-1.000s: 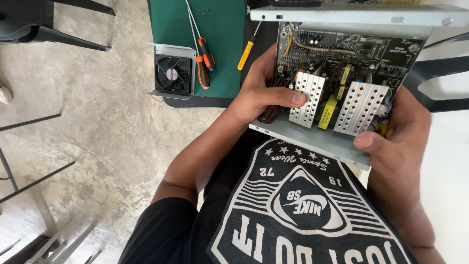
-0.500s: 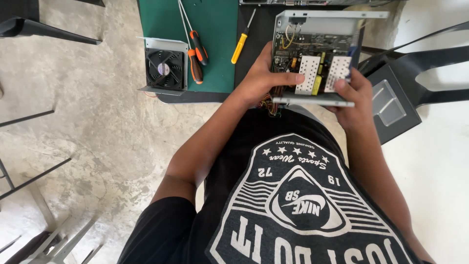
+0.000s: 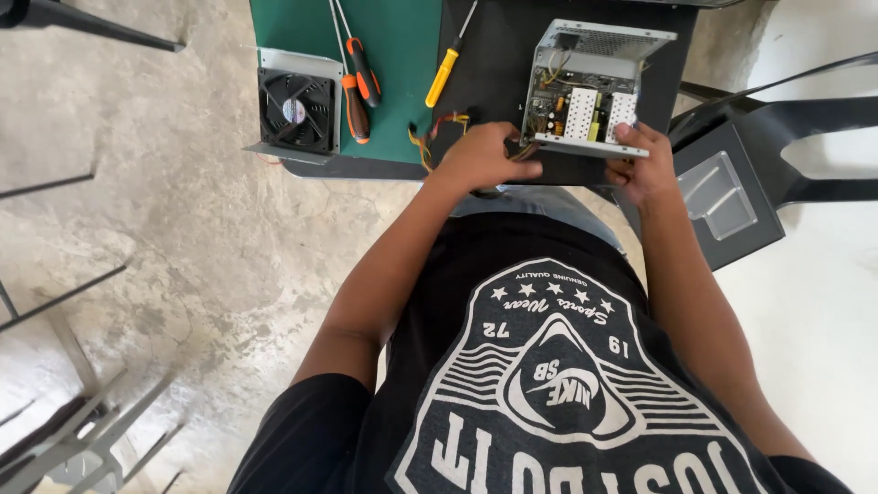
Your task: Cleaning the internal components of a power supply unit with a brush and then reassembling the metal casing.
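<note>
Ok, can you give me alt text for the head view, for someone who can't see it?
Both hands, left hand and right hand, grip an open metal power supply box at the near edge of a dark table. To its left, on a green mat, lie a yellow screwdriver, two orange screwdrivers and a fan.

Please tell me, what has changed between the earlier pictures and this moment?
The open grey metal power supply case moved away from the body, down onto the black table. The left hand and right hand still hold its near edge. The fan panel, orange screwdrivers and green mat stayed in place.
</note>
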